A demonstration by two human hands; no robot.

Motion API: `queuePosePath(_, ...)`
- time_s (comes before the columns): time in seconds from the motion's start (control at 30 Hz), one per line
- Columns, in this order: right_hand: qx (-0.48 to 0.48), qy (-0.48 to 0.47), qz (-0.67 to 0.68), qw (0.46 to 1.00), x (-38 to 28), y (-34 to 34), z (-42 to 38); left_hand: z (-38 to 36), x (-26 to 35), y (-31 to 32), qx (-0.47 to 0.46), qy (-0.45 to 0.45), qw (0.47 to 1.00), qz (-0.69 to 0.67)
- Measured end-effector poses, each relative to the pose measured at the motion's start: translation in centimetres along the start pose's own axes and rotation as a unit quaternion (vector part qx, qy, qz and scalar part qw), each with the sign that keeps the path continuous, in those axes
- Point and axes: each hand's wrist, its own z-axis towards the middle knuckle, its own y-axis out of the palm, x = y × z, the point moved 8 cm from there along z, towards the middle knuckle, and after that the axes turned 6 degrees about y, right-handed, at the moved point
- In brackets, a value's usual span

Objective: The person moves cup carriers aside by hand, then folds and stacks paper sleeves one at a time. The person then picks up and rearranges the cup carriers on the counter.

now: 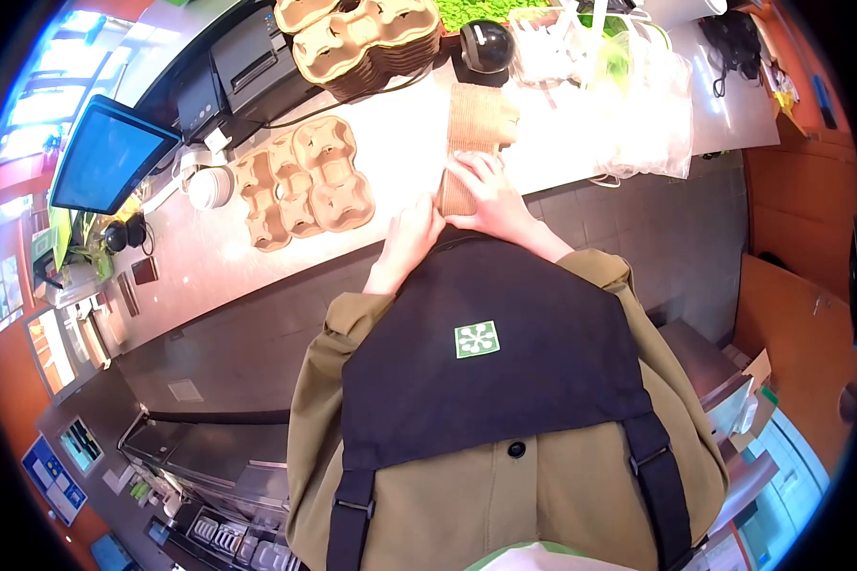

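Note:
A long piece of ribbed brown cardboard [473, 116], perhaps stacked cup sleeves, lies on the counter in front of my body. My right hand [490, 198] lies across its near part, fingers bent over the top. At the near left corner, my left hand [413, 236] grips the edge with its fingertips, close to my right thumb. Left of my hands, moulded pulp cup carriers [305, 186] rest flat on the counter. Whether the cardboard is one piece or several layers is hard to make out.
Along the back of the counter [200, 285] stand a carrier stack [371, 62], a black printer [257, 62] and a black domed device [487, 48]. A tilted screen [109, 157] and a white roll [209, 188] are at left. Clear plastic bags [647, 105] lie at right.

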Motion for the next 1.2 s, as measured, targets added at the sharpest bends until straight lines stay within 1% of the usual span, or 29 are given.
queuePosePath(0.03,-0.005,0.001,0.007,1.0,0.0,0.0,0.0,-0.1,-0.1,-0.2,0.006,0.013,1.0,0.024)
queuePosePath(0.13,-0.017,0.002,0.015,1.0,0.0,-0.1,0.0,-0.4,-0.8,-0.5,-0.003,0.016,0.998,0.062)
queuePosePath(0.23,-0.02,0.001,0.005,1.0,0.0,0.0,0.2,-0.6,-0.3,-1.1,0.03,0.013,0.999,0.014)
queuePosePath(0.33,-0.032,0.004,0.001,0.999,0.0,0.2,0.1,-1.5,-1.3,-0.2,0.067,-0.039,0.984,-0.159)
queuePosePath(0.43,-0.044,0.005,0.003,0.999,0.3,0.5,0.1,-1.9,-1.9,0.5,0.066,-0.048,0.983,-0.167)
queuePosePath(0.53,-0.046,0.007,0.002,0.999,0.2,0.4,0.1,-2.4,-2.2,-0.6,0.166,-0.043,0.974,-0.148)
queuePosePath(0.63,-0.043,0.01,-0.004,0.999,0.1,0.4,0.1,-2.2,-3.2,1.2,0.09,-0.079,0.964,-0.238)
queuePosePath(0.73,-0.043,0.007,-0.004,0.999,0.1,0.2,0.2,-2.0,-3.8,2.2,0.036,-0.112,0.953,-0.278)
queuePosePath(0.93,-0.022,-0.006,0.002,1.0,-0.1,0.1,0.2,-1.3,-2.7,0.9,0.028,-0.031,0.983,-0.176)
queuePosePath(1.2,0.002,0.006,0.01,1.0,-0.3,-0.1,0.4,-0.8,-1.1,-0.4,0.09,-0.006,0.993,-0.07)
